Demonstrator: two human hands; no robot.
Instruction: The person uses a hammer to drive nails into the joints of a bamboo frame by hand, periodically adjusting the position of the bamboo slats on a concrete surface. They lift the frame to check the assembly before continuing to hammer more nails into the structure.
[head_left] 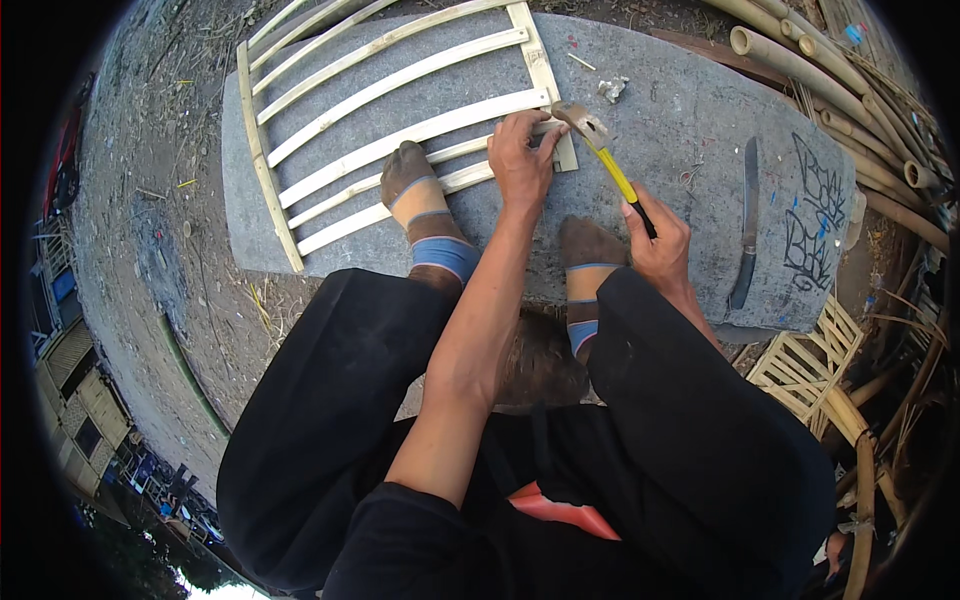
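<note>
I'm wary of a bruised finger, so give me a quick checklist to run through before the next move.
1. Metal-headed hammer with a yellow and black handle gripped: ok, in the right hand.
2. Left hand well clear of the hammer's head: not ok, its fingertips appear close beside it.
3. Pale slatted wooden frame braced: seems ok, the left foot in a striped sock is over its lower slats.
4. Nail placed under the left fingertips: cannot tell, too small and hidden.
5. Long dark-handled knife away from both hands: ok, lying apart on the flat gray surface.
</note>
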